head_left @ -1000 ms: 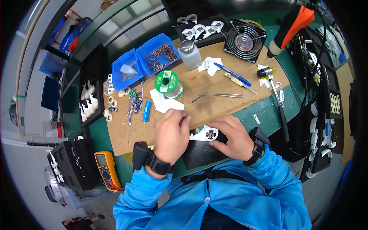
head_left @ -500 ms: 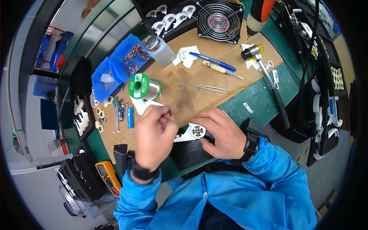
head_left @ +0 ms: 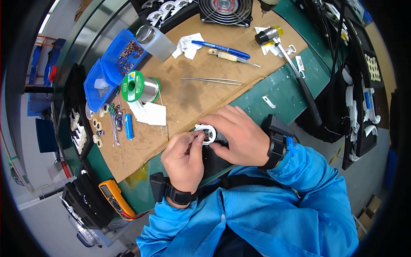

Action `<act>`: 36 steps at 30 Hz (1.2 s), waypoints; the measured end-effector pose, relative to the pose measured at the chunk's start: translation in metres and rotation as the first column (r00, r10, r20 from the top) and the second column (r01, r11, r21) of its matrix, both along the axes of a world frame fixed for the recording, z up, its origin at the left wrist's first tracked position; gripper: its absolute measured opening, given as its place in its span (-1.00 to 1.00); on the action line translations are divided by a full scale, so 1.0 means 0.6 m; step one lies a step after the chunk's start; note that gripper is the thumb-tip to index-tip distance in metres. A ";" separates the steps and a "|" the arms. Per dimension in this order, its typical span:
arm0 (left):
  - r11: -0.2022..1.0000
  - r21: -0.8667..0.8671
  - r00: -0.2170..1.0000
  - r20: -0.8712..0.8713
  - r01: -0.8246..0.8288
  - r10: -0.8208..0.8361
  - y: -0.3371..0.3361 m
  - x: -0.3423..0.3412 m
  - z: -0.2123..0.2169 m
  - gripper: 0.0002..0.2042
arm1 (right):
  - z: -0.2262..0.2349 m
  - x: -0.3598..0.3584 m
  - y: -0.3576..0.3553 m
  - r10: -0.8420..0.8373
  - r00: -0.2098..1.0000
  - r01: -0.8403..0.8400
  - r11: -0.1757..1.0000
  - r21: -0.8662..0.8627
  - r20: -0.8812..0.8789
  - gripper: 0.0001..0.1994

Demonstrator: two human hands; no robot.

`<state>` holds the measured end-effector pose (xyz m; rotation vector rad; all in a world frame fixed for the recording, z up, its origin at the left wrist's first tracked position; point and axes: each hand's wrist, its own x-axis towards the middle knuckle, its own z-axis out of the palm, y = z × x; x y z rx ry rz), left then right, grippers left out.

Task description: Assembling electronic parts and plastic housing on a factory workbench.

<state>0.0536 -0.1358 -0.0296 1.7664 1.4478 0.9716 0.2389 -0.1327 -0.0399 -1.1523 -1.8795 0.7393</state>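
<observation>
A small white plastic housing with a round end and dark metal parts inside sits over a black pad at the bench's near edge. My right hand curls around its right side, fingers over the top and thumb below. My left hand is closed in a pinch at the housing's left side, thumb and forefinger pressed against its middle. Whatever lies between those fingertips is too small and covered to make out. The left hand also hides the housing's narrow arm.
Beyond my hands, tweezers, a blue pen and a craft knife lie on brown board. A solder spool and blue bins stand left. A hammer lies right; an orange multimeter rests near left.
My left hand has come down and right from above the housing to its middle. The head view has shifted, so the bench things sit higher and further left.
</observation>
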 end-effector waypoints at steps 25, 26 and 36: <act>0.993 0.118 0.974 -0.227 0.024 0.004 -0.002 0.014 0.009 -0.91 | -0.009 0.001 -0.002 -0.021 1.000 0.021 1.000 -0.016 -0.021 -0.48; 0.994 0.108 0.980 -0.196 -0.007 0.028 -0.002 0.016 0.008 -0.91 | -0.011 0.002 0.000 -0.020 0.999 0.020 1.000 0.002 -0.029 -0.49; 0.992 0.127 0.970 -0.241 -0.005 0.036 -0.009 0.015 -0.003 -0.90 | -0.022 -0.001 -0.002 -0.041 0.997 0.042 0.999 0.014 -0.067 -0.54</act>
